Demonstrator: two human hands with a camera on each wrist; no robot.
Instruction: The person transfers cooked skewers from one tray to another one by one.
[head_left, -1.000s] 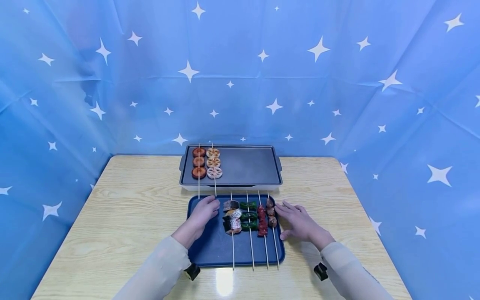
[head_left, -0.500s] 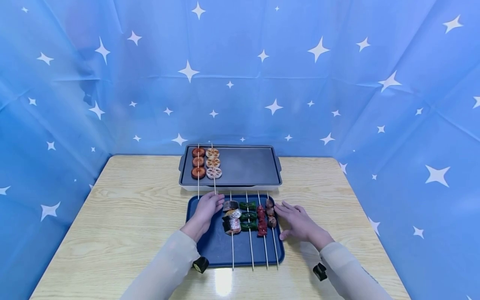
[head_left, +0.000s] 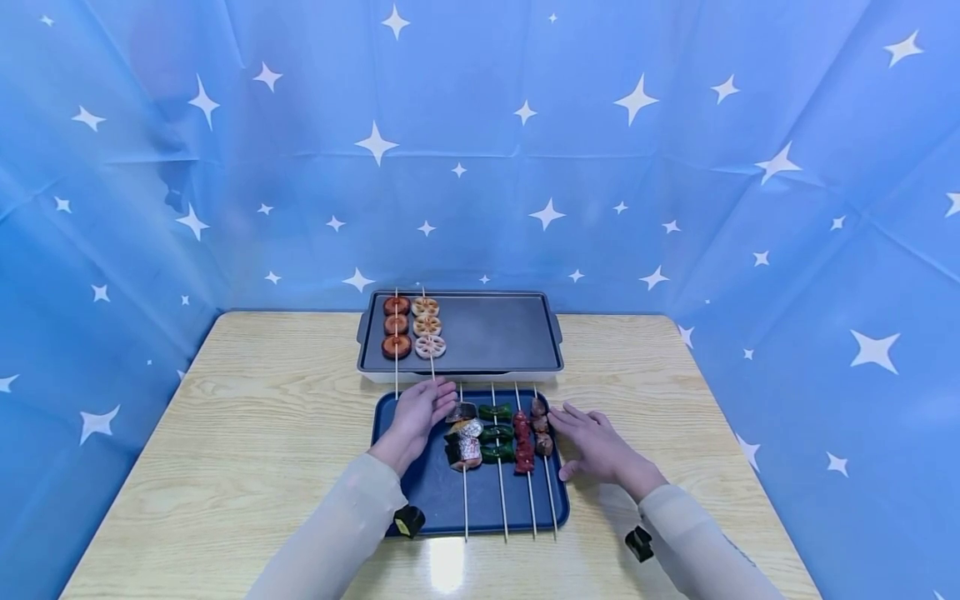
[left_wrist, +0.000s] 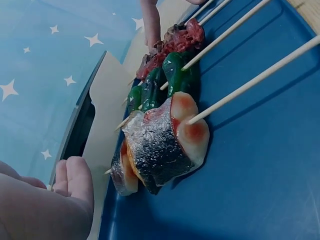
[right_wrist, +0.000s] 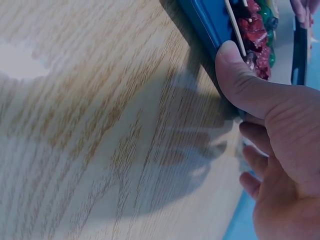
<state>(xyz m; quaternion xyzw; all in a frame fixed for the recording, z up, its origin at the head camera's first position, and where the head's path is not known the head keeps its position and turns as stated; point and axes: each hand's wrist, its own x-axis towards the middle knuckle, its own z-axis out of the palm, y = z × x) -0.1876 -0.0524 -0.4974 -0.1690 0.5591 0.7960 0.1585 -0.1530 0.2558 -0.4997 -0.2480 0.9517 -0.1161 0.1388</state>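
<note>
My left hand (head_left: 416, 417) has slid slightly right, the near end of the lotus skewer (head_left: 427, 326) swinging with it: fine adjustment on the griddle (head_left: 495, 333), I judge. Whether those outstretched fingers pinch its stick, I can't quite see. My right hand (head_left: 600, 447), loosely spread, touches the tray (head_left: 438, 504).
</note>
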